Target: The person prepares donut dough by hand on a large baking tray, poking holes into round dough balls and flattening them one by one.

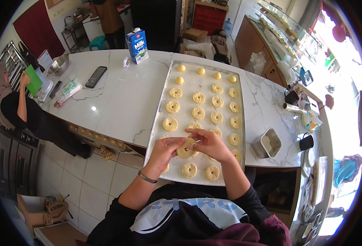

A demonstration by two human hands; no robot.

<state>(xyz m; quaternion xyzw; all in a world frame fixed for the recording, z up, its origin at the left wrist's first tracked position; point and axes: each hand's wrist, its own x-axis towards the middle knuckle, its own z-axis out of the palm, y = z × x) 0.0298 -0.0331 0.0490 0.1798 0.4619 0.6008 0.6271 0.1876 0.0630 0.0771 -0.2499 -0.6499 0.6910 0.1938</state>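
Fingers: left hand (pixel 164 152) pinching the dough ring (pixel 184 151) by its left edge; right hand (pixel 212 145) bent at its right side, 1 finger stretched out above, and whether these pinch too I cannot tell
Dough ring: between both hands, above the near half of the tray (pixel 185 102)
Far end of tray: 5 round dough balls (pixel 200 71)
Right of tray: metal pan (pixel 260 148)
Far counter edge: upright milk carton (pixel 137 46); phone (pixel 96 77) lying to its left
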